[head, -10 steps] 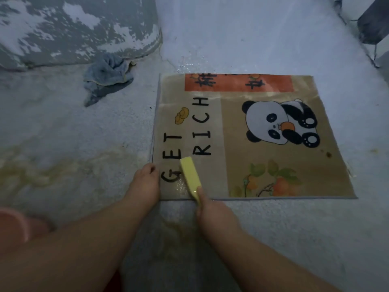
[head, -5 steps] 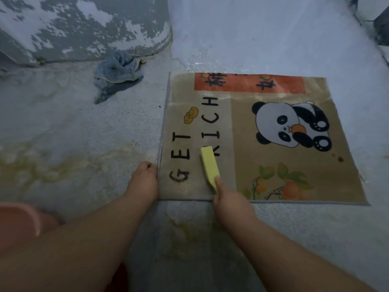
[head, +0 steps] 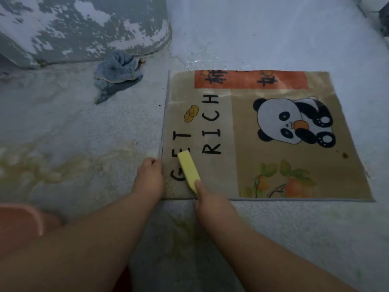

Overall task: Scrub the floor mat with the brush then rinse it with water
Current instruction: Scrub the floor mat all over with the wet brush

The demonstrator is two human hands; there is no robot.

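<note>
Down on the pale grey concrete floor (head: 273, 28) we go, and it is wet, with yellowish murky runoff (head: 42, 171) spread across the left side and more pooled between the forearms. Far left, a big rounded grey base with peeling paint (head: 84, 28) stands against the floor. I can't say what it belongs to.

Right of centre lies the tan rectangular fabric floor mat (head: 248, 165), flat on the floor, with a panda, an orange banner and "GET RICH" printed on it. By my read the scrub is in its early going. The work sits at the near left corner, where the pile glistens, while the panda side looks untouched. No rinse water is in sight, so rinsing is all to come.

At the near left edge there's a pink rounded shape (head: 19, 222), too cropped to name. A crumpled blue cloth (head: 117, 70) sits at the foot of the painted base, well apart from the mat.

Now the hands! The left hand (head: 149, 178) has its fingers curled at the mat's left edge, pinning that corner down. The right hand (head: 210, 199) grips the near end of a yellow oblong brush (head: 188, 171), which lies across the letters G and E, angled away to the left.

Smallest of all is a dark brown spot (head: 345, 155) near the mat's right edge, waiting for the brush.
</note>
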